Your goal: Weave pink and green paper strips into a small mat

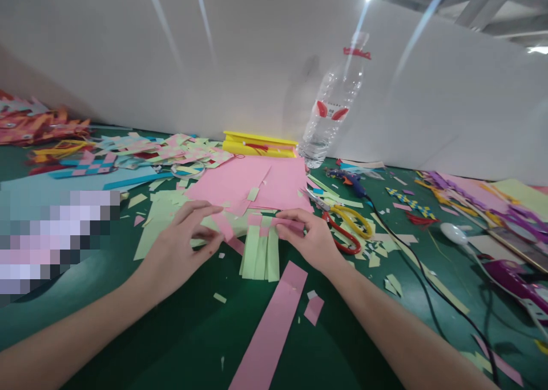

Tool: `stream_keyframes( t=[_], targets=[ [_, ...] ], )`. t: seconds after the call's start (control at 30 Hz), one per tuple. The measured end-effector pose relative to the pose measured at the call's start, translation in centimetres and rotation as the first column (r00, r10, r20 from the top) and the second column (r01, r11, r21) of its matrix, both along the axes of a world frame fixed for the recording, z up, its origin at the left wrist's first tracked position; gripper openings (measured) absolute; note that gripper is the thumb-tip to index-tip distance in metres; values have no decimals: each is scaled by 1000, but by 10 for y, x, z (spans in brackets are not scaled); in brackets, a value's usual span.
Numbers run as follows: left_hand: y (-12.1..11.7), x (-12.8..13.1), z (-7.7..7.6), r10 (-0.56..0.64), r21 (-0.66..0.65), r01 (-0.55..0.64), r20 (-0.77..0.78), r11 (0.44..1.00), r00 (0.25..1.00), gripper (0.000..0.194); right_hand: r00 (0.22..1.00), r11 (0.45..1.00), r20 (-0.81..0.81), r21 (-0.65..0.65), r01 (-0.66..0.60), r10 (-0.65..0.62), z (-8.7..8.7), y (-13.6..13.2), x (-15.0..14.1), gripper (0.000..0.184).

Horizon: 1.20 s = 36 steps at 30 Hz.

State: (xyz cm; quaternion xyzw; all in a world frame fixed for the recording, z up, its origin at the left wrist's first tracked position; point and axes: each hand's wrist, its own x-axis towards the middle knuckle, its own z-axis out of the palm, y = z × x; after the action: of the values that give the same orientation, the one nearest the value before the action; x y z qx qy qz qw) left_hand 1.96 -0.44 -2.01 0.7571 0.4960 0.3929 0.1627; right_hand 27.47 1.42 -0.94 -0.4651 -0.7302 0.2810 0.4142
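Observation:
Several pale green paper strips point(260, 258) lie side by side in front of me on the dark green table. A pink paper strip point(268, 223) runs across their upper end. My right hand point(310, 236) pinches the right end of that pink strip between thumb and fingers. To the left, my left hand point(182, 238) has its thumb and index finger apart. Its index fingertip is close to another short pink strip point(223, 225); whether they touch I cannot tell. A long pink paper strip point(274, 327) lies nearer to me, with a small pink scrap point(314, 310) beside it.
Scissors with red and yellow handles point(349, 224), a glue gun point(349, 180) with a black cord, and paper scraps lie right. Behind are pink sheets point(252, 179), a yellow folded holder point(259, 144) and a clear bottle point(331, 104). A purple tool point(511, 278) lies far right.

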Motion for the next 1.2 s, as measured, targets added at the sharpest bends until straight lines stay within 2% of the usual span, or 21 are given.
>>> stream_keyframes(
  t=[0.17, 0.23, 0.3, 0.37, 0.47, 0.6, 0.73, 0.87, 0.93, 1.03, 1.1, 1.2],
  targets=[
    [-5, 4, 3, 3, -77, 8, 149, 997, 989, 31, 998, 998, -56, -62, 18, -21, 1, 1, 0, 16],
    [-5, 4, 8, 26, -160, 18, 264, 987, 964, 34, 995, 996, -95, -92, 18, -27, 2, 1, 1, 17],
    [-4, 5, 11, 29, -314, 118, 429, 942, 903, 39, 991, 994, -131, -112, 20, -35, 2, 2, 1, 18],
    [-3, 6, 12, 38, -339, 220, 614, 915, 788, 32, 987, 991, -156, -130, 28, -48, 2, 2, 1, 20],
    [-2, 8, 11, 51, -323, 296, 749, 899, 660, 25, 983, 986, -174, -161, 34, -63, 1, 2, 2, 21],
    [2, 7, 9, 122, -358, 293, 792, 886, 598, 23, 983, 980, -169, -197, 31, -66, 0, 1, 1, 21],
    [4, 5, 10, 154, -306, 211, 832, 928, 533, 13, 982, 969, -161, -242, 56, -97, 1, 0, -1, 22],
    [5, 5, 10, 213, -294, 105, 856, 950, 470, 12, 976, 961, -169, -261, 89, -137, 2, 0, -2, 22],
    [5, 6, 10, 263, -325, 55, 842, 944, 471, 18, 976, 962, -173, -259, 84, -132, 2, 0, -3, 22],
    [3, 10, 10, 373, -458, 53, 781, 887, 501, 40, 979, 967, -166, -244, 75, -118, 2, 0, -3, 21],
    [0, 13, 11, 387, -497, 81, 758, 864, 525, 51, 980, 969, -159, -236, 78, -117, 4, -1, -3, 21],
    [-3, 16, 12, 380, -517, 99, 733, 850, 564, 56, 981, 974, -145, -208, 95, -126, 9, -3, -3, 18]
  ],
)
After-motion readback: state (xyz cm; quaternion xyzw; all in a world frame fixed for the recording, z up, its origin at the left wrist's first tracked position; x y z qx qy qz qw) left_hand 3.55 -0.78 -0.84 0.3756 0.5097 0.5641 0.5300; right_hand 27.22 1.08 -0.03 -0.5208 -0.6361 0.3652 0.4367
